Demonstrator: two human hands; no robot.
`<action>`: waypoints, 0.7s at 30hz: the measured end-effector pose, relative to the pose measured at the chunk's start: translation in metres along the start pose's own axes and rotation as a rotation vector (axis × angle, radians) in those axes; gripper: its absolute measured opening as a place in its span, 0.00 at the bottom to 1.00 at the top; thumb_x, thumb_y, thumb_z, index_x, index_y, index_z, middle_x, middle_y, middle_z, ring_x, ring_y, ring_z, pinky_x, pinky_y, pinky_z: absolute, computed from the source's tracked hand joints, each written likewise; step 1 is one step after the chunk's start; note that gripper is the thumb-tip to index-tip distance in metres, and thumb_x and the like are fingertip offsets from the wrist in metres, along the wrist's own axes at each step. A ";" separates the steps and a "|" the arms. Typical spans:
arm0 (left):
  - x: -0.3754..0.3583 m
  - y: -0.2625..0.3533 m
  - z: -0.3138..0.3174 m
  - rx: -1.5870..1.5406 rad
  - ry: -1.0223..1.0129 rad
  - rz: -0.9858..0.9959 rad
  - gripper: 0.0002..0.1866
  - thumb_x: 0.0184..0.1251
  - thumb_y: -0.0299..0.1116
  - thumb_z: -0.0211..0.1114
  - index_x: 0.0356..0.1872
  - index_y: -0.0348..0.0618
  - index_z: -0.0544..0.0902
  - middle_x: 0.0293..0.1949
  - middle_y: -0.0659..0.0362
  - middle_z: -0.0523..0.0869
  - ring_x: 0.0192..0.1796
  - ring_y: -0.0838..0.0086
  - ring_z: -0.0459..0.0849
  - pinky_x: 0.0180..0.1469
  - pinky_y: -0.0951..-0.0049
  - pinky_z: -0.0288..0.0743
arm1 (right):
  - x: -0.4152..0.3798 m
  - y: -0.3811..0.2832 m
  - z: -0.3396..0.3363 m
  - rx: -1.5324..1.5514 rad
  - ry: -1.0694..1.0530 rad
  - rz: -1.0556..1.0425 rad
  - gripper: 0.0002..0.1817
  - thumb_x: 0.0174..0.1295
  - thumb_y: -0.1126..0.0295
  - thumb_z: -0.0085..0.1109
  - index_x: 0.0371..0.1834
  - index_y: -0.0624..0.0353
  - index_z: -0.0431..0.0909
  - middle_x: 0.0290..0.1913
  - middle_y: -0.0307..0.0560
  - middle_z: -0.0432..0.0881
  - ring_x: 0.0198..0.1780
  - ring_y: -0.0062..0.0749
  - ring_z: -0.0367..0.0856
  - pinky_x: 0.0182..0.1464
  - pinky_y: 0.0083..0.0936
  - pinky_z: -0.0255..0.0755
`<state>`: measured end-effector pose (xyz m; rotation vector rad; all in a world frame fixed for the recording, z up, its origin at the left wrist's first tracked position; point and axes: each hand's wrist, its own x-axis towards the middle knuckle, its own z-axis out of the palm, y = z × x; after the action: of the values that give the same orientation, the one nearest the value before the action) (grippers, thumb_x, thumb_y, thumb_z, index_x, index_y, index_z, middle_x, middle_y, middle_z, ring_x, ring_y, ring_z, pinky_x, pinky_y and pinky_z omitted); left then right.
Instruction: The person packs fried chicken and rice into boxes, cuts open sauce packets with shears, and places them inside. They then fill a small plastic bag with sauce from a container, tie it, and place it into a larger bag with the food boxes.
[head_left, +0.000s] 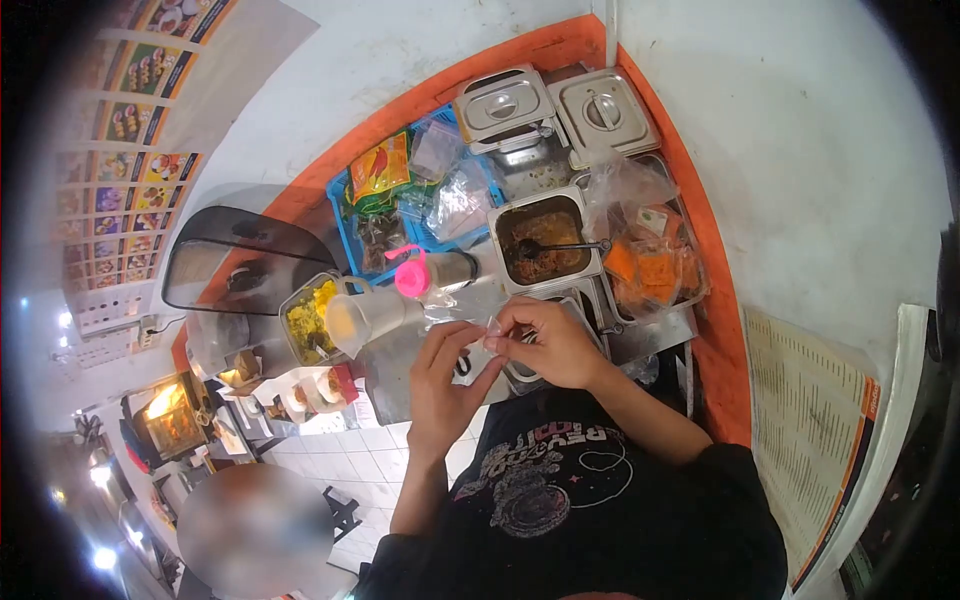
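Observation:
Both of my hands meet over the steel counter, in the middle of the head view. My left hand (445, 375) has its thumb and fingertips drawn together, and my right hand (548, 343) pinches opposite it. Between the fingertips is a piece of thin clear plastic (493, 327), which looks like a small bag; its full outline is hard to make out. Just beyond my hands stand a bottle with a pink lid (412, 276) and a translucent pitcher (375, 316). A steel pan of reddish-brown food (548, 268) holds a black ladle (532, 247).
A blue basket (343, 225) of packets and plastic bags stands at the back. Lidded steel pans (603, 110) sit in the far corner. On the right lies a clear bag with orange packets (657, 272). A tub of yellow food (308, 322) is on the left.

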<state>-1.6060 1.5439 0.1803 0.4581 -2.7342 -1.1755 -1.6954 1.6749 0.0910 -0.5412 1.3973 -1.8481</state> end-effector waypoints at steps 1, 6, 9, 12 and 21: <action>-0.001 -0.006 0.003 -0.029 0.012 0.060 0.15 0.49 0.19 0.76 0.40 0.37 0.84 0.44 0.52 0.84 0.40 0.70 0.85 0.40 0.74 0.80 | 0.000 -0.002 -0.002 -0.141 -0.019 -0.083 0.07 0.60 0.73 0.68 0.33 0.65 0.79 0.33 0.43 0.81 0.34 0.23 0.81 0.36 0.22 0.75; -0.016 -0.013 0.004 -0.152 -0.032 -0.045 0.11 0.57 0.15 0.69 0.42 0.34 0.84 0.41 0.54 0.84 0.41 0.73 0.86 0.42 0.76 0.82 | -0.006 -0.014 0.000 -0.130 -0.056 -0.095 0.09 0.58 0.72 0.70 0.30 0.63 0.79 0.32 0.43 0.80 0.34 0.25 0.79 0.37 0.24 0.72; -0.021 -0.011 0.005 -0.169 0.021 -0.089 0.09 0.59 0.15 0.65 0.41 0.33 0.85 0.39 0.54 0.85 0.41 0.72 0.86 0.40 0.76 0.82 | -0.006 -0.012 0.005 -0.190 -0.060 -0.167 0.10 0.58 0.70 0.71 0.31 0.63 0.80 0.32 0.44 0.79 0.34 0.29 0.79 0.37 0.25 0.71; -0.029 -0.017 0.013 -0.109 0.100 -0.104 0.09 0.60 0.14 0.63 0.41 0.34 0.84 0.37 0.53 0.84 0.37 0.68 0.85 0.37 0.74 0.80 | -0.007 -0.007 0.019 -0.342 -0.054 -0.262 0.10 0.59 0.70 0.67 0.30 0.64 0.78 0.31 0.48 0.78 0.31 0.39 0.79 0.35 0.31 0.72; -0.032 -0.023 0.029 0.077 0.232 -0.152 0.10 0.56 0.14 0.63 0.37 0.37 0.78 0.35 0.53 0.78 0.32 0.62 0.80 0.35 0.67 0.75 | -0.020 0.013 0.042 -0.724 0.052 -0.258 0.07 0.58 0.71 0.58 0.27 0.63 0.76 0.29 0.56 0.78 0.28 0.54 0.80 0.32 0.44 0.75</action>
<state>-1.5770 1.5593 0.1437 0.7725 -2.5877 -0.9795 -1.6490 1.6627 0.0940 -1.0750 2.1151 -1.5027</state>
